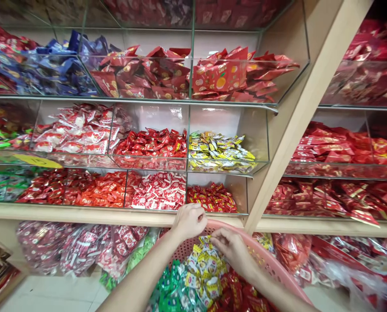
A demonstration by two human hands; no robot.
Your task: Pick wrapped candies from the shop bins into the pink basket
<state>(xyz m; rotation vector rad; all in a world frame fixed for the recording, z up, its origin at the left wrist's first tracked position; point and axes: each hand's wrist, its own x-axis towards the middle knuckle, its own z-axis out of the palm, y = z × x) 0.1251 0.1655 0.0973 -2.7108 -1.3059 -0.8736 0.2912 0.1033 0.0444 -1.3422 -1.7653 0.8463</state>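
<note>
A pink perforated basket (274, 255) stands below the shelves. In it lie yellow-and-white wrapped candies (203, 268), green wrapped candies (173, 286) and red wrapped candies (242, 294). My left hand (190, 221) is over the basket's far rim, its fingers curled closed; whatever they may hold is hidden. Just above the yellow candies, my right hand (232, 245) has its fingers bent inward and close together. I cannot make out anything in its grip. Closest beyond my left hand is a shelf compartment of small red candies (216, 197).
Clear-walled shelf compartments hold yellow candies (219, 149), red candies (154, 145) and large red packets (221, 73). A slanting wooden upright (297, 125) divides the shelves. Plastic bags of candy (79, 249) sit underneath, and a yellow price tag (37, 160) hangs at left.
</note>
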